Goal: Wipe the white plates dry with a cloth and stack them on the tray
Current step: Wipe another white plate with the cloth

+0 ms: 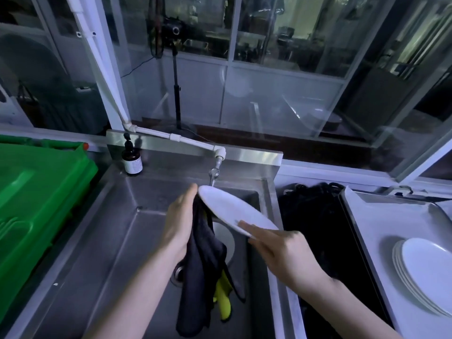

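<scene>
1. cloth (205,272): dark, with a yellow patch low down; hangs slack over the sink (102,241), its upper part trapped between the left palm and the plate's underside
2. right hand (276,248): at the plate's 4 o'clock end; thumb laid on the upper face, fingers beneath, pinching the near rim
3. left hand (181,221): at the plate's 9 o'clock side; fingers straight and pressed together, pushing the cloth onto the plate; thumb hidden
4. held plate (232,209): white, tilted, in the air above the sink; long axis runs from 10 o'clock to 4 o'clock, upper face bare, cloth on the far face only
5. stack of plates (425,272): white, on the tray (381,216), well apart from the held plate, toward 4 o'clock. Judgement: the right hand is nearer and already holds the end that points that way, so it should carry the plate across
6. black heap (313,228): between sink and tray; nature unclear
7. green crate (36,192): at 9 o'clock
8. tap (215,171): just beyond the plate's far rim, at 12 o'clock
9. brown bottle (132,160): at 11 o'clock, on the sink ledge
</scene>
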Demonstrator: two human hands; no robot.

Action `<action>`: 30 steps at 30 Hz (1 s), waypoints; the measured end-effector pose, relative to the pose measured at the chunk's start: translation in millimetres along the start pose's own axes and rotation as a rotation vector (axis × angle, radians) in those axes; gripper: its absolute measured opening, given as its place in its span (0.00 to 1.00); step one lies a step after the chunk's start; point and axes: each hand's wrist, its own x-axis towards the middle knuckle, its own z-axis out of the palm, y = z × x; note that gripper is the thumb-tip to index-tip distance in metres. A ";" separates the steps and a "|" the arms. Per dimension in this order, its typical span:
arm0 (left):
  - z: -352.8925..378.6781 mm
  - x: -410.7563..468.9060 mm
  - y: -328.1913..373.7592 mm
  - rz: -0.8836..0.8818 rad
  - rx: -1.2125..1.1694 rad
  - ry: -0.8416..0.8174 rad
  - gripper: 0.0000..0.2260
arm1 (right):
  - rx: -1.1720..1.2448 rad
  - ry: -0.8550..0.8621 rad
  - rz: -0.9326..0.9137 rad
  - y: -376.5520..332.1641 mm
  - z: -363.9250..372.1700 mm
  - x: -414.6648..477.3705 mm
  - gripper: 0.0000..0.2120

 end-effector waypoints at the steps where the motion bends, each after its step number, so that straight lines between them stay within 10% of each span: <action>1: 3.8 -0.9 -0.7 0.021 0.048 -0.017 0.26 | -0.092 0.007 -0.080 4.1 1.2 -6.5 0.19; 8: 51.2 -13.5 -17.5 0.169 0.176 0.004 0.01 | -0.235 -0.050 -0.152 47.7 -23.2 -42.7 0.18; 13: 98.2 -23.2 -38.5 0.173 0.089 0.020 0.08 | 0.156 -0.194 0.289 87.5 -57.7 -67.5 0.29; 20: 179.9 -49.7 -60.0 0.120 0.110 -0.125 0.04 | 0.479 0.300 1.114 163.1 -112.3 -119.6 0.15; 30: 325.7 -81.5 -134.8 0.100 0.253 -0.328 0.12 | 0.521 0.620 1.348 240.4 -167.9 -234.9 0.14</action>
